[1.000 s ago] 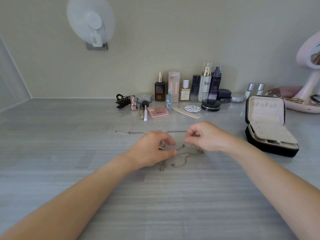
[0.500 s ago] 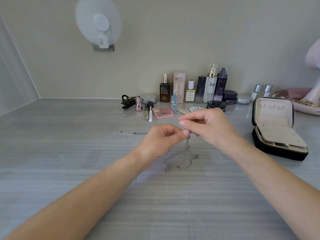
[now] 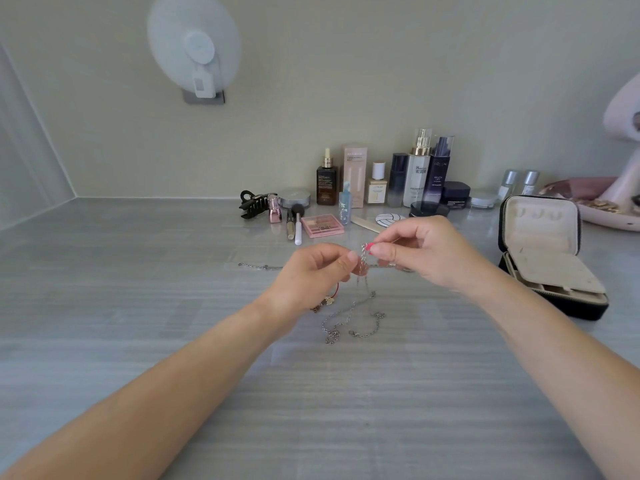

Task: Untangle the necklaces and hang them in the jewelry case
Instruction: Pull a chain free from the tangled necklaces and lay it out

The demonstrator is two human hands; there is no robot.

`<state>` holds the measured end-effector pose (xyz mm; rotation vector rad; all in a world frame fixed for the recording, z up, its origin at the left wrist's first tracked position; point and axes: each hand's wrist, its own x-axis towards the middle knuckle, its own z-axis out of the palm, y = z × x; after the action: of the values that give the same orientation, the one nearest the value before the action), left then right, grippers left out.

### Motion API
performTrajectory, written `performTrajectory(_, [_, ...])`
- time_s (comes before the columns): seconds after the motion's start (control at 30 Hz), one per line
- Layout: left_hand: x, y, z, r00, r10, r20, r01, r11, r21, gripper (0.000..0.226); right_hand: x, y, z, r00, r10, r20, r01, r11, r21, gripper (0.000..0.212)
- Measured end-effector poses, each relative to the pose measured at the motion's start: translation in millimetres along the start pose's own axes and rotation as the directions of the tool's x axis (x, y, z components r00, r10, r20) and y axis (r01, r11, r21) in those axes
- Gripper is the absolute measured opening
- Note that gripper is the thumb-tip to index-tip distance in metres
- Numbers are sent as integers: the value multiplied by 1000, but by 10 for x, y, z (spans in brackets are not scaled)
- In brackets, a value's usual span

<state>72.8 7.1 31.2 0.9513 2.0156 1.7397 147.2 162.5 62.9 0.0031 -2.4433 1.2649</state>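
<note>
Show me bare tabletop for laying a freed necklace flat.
Bare: the left side, left of the hair clip, and the near strip between the forearms, below the chains. Crowded: the back row of cosmetics and the right by the jewelry case.

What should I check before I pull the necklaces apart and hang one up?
1. Both hands pinch the knot: left hand and right hand hold the tangled chains. Ok.
2. Chains separated: loops still cross on the table. Not ok.
3. Jewelry case open: ok.
4. Lid hooks free: look empty. Ok.
5. Which chain the red cord belongs to: cannot tell.
</note>
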Motion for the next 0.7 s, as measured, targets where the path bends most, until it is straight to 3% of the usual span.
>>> performTrajectory(0.23, [16, -13, -20, 994, 45, -103, -36, 996, 85, 19, 11, -35, -36, 996, 5, -94, 7, 992, 125, 20])
performTrajectory(0.43, [-44, 35, 83, 996, 74, 44, -72, 997, -33, 12, -20, -85, 35, 998, -35, -51, 36, 999, 14, 14])
performTrajectory(0.53, [-52, 47, 88, 999, 33, 3, -33, 999, -27, 2, -35, -96, 56, 998, -57, -34, 56, 998, -15, 13])
performTrajectory(0.7, [-53, 59, 46, 1000, 5, 2, -5, 999, -50, 14, -37, -134, 41, 999, -19, -29, 20, 999, 32, 19])
